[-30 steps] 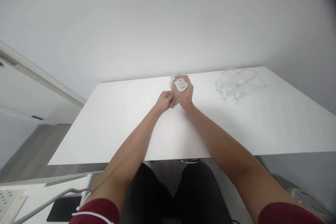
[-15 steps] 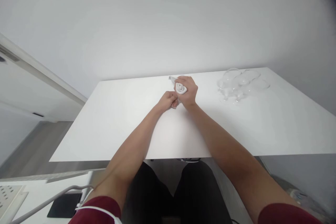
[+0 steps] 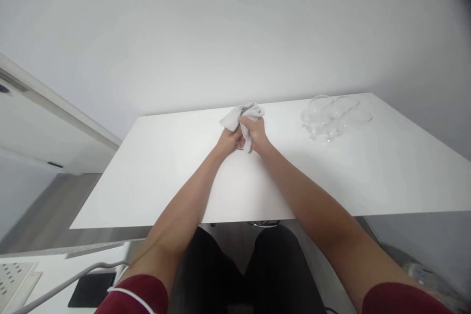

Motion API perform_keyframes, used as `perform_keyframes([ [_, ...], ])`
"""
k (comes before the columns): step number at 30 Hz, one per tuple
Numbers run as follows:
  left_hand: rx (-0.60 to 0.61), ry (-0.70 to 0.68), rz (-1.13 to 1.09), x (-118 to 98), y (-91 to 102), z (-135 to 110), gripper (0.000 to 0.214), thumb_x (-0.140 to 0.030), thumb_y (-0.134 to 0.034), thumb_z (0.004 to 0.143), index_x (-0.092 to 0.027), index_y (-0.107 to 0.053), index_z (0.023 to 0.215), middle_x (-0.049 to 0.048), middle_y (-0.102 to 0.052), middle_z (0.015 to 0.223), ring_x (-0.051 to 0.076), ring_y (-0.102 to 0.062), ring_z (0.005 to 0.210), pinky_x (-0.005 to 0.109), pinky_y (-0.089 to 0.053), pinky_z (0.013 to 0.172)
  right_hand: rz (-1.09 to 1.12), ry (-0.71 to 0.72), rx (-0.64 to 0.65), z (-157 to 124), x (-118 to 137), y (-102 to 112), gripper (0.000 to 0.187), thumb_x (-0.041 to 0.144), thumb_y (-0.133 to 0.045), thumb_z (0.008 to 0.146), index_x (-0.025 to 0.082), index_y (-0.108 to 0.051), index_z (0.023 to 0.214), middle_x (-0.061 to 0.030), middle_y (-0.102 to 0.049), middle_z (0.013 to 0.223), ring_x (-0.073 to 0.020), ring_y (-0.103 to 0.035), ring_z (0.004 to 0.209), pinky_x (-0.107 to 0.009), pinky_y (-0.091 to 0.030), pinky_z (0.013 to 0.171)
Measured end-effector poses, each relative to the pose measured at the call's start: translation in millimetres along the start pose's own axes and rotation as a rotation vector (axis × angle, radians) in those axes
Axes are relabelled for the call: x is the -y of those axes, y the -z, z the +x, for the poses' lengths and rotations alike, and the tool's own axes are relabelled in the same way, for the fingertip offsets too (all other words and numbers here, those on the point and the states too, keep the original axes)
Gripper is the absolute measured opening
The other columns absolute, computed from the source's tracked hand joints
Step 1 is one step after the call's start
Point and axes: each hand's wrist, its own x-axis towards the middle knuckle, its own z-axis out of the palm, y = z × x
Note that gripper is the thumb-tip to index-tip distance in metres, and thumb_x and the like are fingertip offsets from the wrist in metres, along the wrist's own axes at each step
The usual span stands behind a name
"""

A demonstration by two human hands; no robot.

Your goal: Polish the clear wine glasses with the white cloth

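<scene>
A crumpled white cloth [image 3: 231,118] spreads over and between my hands at the middle of the white table, with one corner hanging down. My right hand [image 3: 256,133] is closed on the cloth, its thumb pressed across the front. Close against it on the left, my left hand [image 3: 228,141] has its fingers curled low around what appears to be a clear glass [image 3: 240,148]. Only a thin edge of it shows below the fingers; the cloth and hands hide the rest.
Several clear glasses [image 3: 331,115] stand clustered toward the table's back right. The white table [image 3: 147,176] backs against a pale wall. At the lower left, a grey cable [image 3: 73,274] crosses a white surface with a flat black object [image 3: 91,289].
The cloth was bunched into a tight roll in my right hand; now it is loosened and spread wider over both hands. My right hand has turned and lowered slightly.
</scene>
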Motion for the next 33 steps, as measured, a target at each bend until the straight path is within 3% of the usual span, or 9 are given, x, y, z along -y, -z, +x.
perform_keyframes([
  [3, -0.106, -0.103, 0.045, 9, 1.5, 5, 0.038, -0.052, -0.088, 0.082, -0.020, -0.072, 0.095, 0.0016, -0.072, 0.071, 0.016, -0.065, 0.062, 0.027, -0.052, 0.058, -0.091, 0.149, -0.107, 0, -2, -6, 0.041, 0.041, -0.092, 0.070, 0.026, -0.065, 0.097, -0.0025, -0.074, 0.090, -0.0251, -0.075, 0.090, -0.036, -0.065, 0.073],
  [6, -0.111, -0.120, 0.097, 10, 2.0, 6, 0.023, -0.036, -0.090, 0.080, -0.018, -0.075, 0.084, 0.0034, -0.075, 0.078, 0.020, -0.069, 0.078, 0.029, -0.053, 0.069, -0.229, 0.316, -0.194, 1, 2, -6, 0.045, 0.031, -0.091, 0.069, 0.027, -0.065, 0.105, -0.0031, -0.074, 0.107, -0.0234, -0.071, 0.108, -0.034, -0.061, 0.093],
  [10, -0.203, -0.114, 0.148, 1, 1.3, 4, 0.020, -0.023, -0.092, 0.071, -0.016, -0.073, 0.066, 0.0041, -0.071, 0.080, 0.020, -0.066, 0.080, 0.028, -0.050, 0.069, -0.160, 0.291, -0.272, 9, 4, 1, 0.039, 0.035, -0.089, 0.071, 0.026, -0.063, 0.098, -0.0030, -0.074, 0.100, -0.0230, -0.072, 0.097, -0.035, -0.062, 0.086],
  [15, -0.355, -0.214, -0.004, -8, 6.1, 4, 0.020, -0.023, -0.089, 0.074, -0.020, -0.069, 0.071, 0.0030, -0.066, 0.091, 0.017, -0.065, 0.087, 0.024, -0.050, 0.072, 0.099, 0.125, -0.108, 9, 2, 0, 0.042, 0.029, -0.096, 0.060, 0.024, -0.066, 0.090, -0.0009, -0.076, 0.091, -0.0220, -0.073, 0.087, -0.035, -0.063, 0.079],
  [18, -0.430, -0.190, -0.225, -9, 8.0, 6, 0.026, -0.038, -0.085, 0.084, -0.027, -0.067, 0.099, -0.0003, -0.065, 0.089, 0.015, -0.064, 0.081, 0.023, -0.049, 0.069, 0.152, 0.043, 0.027, 4, 2, -4, 0.044, 0.032, -0.100, 0.059, 0.023, -0.071, 0.090, -0.0026, -0.078, 0.092, -0.0233, -0.073, 0.084, -0.037, -0.064, 0.077],
  [22, -0.326, -0.179, -0.337, -12, 3.9, 5, 0.058, -0.060, -0.087, 0.081, -0.029, -0.064, 0.124, 0.0040, -0.073, 0.102, 0.020, -0.071, 0.093, 0.030, -0.055, 0.081, 0.067, -0.034, 0.136, 1, -1, -5, 0.044, 0.040, -0.098, 0.064, 0.021, -0.075, 0.097, -0.0054, -0.080, 0.096, -0.0240, -0.075, 0.088, -0.036, -0.063, 0.079],
  [27, -0.107, -0.165, -0.311, -15, 0.3, 3, 0.063, -0.067, -0.086, 0.077, -0.024, -0.074, 0.121, 0.0100, -0.076, 0.123, 0.030, -0.072, 0.119, 0.037, -0.055, 0.100, -0.044, -0.070, 0.228, 3, -7, -3, 0.041, 0.035, -0.093, 0.067, 0.018, -0.076, 0.100, -0.0027, -0.079, 0.092, -0.0228, -0.074, 0.092, -0.031, -0.059, 0.080],
  [31, -0.176, -0.107, -0.281, -17, 1.5, 3, 0.047, -0.061, -0.077, 0.089, -0.021, -0.078, 0.113, 0.0096, -0.079, 0.119, 0.031, -0.071, 0.122, 0.039, -0.056, 0.101, 0.064, -0.151, 0.314, -1, -6, -5, 0.042, 0.045, -0.088, 0.078, 0.017, -0.074, 0.106, -0.0036, -0.078, 0.088, -0.0230, -0.074, 0.092, -0.033, -0.060, 0.085],
  [33, -0.243, -0.093, -0.269, -16, 3.2, 5, 0.042, -0.057, -0.076, 0.091, -0.021, -0.078, 0.112, 0.0094, -0.080, 0.113, 0.030, -0.073, 0.118, 0.039, -0.057, 0.098, 0.078, -0.192, 0.327, -5, -6, -7, 0.049, 0.046, -0.093, 0.073, 0.019, -0.073, 0.109, -0.0034, -0.079, 0.089, -0.0244, -0.075, 0.091, -0.035, -0.063, 0.085],
])
